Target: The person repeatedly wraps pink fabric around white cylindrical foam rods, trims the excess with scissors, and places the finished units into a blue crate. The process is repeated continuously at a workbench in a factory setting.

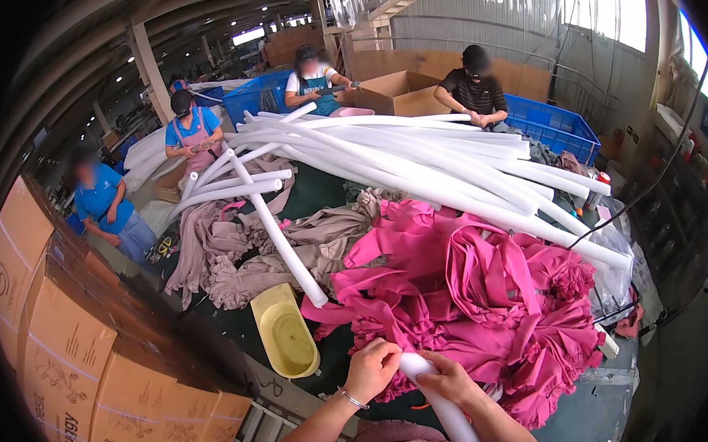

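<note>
A white foam tube (448, 414) slants up from the lower edge in front of me, its far end between my hands. My right hand (455, 382) is closed round it just below that end. At the tube's left side my left hand (371, 371), with a bangle at the wrist, has its fingers pinched together on an edge of pink fabric (487, 269); the fingertips are partly hidden. The fabric lies in a large crumpled heap of strips just beyond my hands.
A yellow plastic tub (286, 334) stands left of the heap. Grey-brown fabric (291, 253) and long white foam tubes (415, 156) cover the table farther off. Cardboard cartons (71, 360) are stacked at left. Several co-workers stand round the far side, near blue crates (555, 124).
</note>
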Demonstrator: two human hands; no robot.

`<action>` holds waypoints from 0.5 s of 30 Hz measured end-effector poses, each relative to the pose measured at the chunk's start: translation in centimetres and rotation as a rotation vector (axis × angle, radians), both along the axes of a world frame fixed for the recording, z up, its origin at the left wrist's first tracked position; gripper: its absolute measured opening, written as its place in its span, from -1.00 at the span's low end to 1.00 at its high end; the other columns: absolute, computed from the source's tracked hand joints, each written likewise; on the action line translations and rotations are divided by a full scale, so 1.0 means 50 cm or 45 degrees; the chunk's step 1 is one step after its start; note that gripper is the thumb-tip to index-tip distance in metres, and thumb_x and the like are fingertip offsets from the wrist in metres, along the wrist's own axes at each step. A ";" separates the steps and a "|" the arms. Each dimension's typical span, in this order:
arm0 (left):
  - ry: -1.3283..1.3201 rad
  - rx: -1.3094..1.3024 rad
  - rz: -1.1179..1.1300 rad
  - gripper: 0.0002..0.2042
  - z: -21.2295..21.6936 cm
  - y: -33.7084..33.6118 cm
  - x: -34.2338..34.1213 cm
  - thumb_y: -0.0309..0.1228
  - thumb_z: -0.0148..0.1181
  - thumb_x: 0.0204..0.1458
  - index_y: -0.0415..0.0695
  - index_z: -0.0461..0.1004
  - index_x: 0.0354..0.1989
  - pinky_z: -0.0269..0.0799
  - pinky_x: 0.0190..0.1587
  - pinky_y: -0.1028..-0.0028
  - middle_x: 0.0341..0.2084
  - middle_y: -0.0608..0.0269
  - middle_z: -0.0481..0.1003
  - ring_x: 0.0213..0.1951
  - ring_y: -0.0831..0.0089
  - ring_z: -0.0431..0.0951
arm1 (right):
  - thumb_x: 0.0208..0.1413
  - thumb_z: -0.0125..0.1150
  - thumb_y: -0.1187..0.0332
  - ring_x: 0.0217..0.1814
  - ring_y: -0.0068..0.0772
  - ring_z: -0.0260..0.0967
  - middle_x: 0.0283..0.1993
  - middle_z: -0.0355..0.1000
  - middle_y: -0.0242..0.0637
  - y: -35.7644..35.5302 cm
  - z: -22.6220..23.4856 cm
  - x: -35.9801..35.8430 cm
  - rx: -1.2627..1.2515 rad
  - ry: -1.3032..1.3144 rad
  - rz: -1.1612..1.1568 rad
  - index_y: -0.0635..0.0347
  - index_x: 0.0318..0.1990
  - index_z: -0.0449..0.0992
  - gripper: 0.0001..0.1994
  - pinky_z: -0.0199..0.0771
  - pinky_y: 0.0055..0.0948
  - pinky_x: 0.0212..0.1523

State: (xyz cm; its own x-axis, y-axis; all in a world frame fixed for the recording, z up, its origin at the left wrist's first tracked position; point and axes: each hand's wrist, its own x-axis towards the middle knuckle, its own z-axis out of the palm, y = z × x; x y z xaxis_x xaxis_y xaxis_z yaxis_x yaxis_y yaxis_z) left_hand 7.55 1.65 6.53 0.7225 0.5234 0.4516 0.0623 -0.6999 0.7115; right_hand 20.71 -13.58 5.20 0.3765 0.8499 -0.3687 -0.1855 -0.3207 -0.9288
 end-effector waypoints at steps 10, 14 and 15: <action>-0.174 0.554 0.100 -0.85 -0.046 -0.033 0.021 -0.60 0.27 -0.15 -0.11 0.46 -0.42 0.50 -0.46 0.40 -0.53 0.25 0.46 -0.50 0.29 0.53 | 0.03 0.30 0.43 -0.16 -0.52 0.43 -0.13 0.50 -0.25 0.021 -0.004 -0.012 0.056 0.002 -0.110 0.18 0.30 0.30 -0.39 0.48 -0.51 -0.15; -0.099 -0.240 -0.019 -0.91 -0.046 -0.023 0.008 -0.58 0.27 0.01 -0.15 0.47 -0.36 0.50 -0.47 0.48 -0.50 0.33 0.52 -0.54 0.47 0.56 | 0.03 0.29 0.46 -0.24 -0.56 0.44 -0.18 0.51 -0.30 0.030 -0.043 0.009 0.229 -0.266 -0.122 0.18 0.26 0.34 -0.43 0.49 -0.53 -0.22; -0.194 -0.871 -0.016 -0.92 -0.091 -0.026 -0.017 -0.54 0.25 0.06 -0.14 0.47 -0.31 0.53 -0.43 0.47 -0.43 0.34 0.54 -0.47 0.47 0.58 | 0.03 0.29 0.46 -0.27 -0.56 0.45 -0.20 0.52 -0.30 0.035 -0.045 0.001 0.212 -0.248 -0.135 0.19 0.21 0.39 -0.48 0.50 -0.55 -0.24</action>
